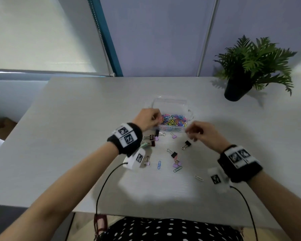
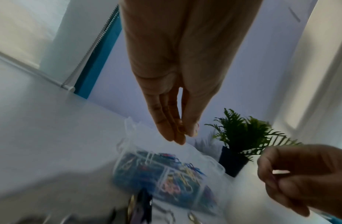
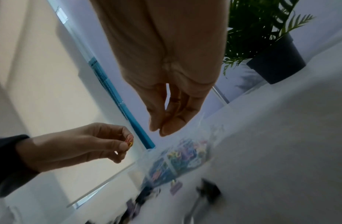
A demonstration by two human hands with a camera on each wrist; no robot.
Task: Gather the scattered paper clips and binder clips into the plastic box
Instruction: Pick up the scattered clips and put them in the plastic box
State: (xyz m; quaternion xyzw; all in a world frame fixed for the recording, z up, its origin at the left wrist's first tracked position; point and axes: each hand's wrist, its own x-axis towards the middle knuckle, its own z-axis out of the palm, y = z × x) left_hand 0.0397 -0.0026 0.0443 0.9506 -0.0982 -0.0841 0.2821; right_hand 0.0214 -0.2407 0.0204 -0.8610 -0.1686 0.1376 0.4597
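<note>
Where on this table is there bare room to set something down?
Bare table lies left of the left hand, and between the plastic box and the potted plant. Crowded: binder clips and paper clips scattered just before the box.

Clear box (image 1: 170,103) — colourful clips (image 1: 174,120) inside

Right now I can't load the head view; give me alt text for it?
Left hand pinches a small clip over the clear plastic box of coloured paper clips; right hand hovers, fingers curled, by the box's near right corner. Binder clips and loose paper clips lie scattered on the white table; a potted plant stands far right.
</note>
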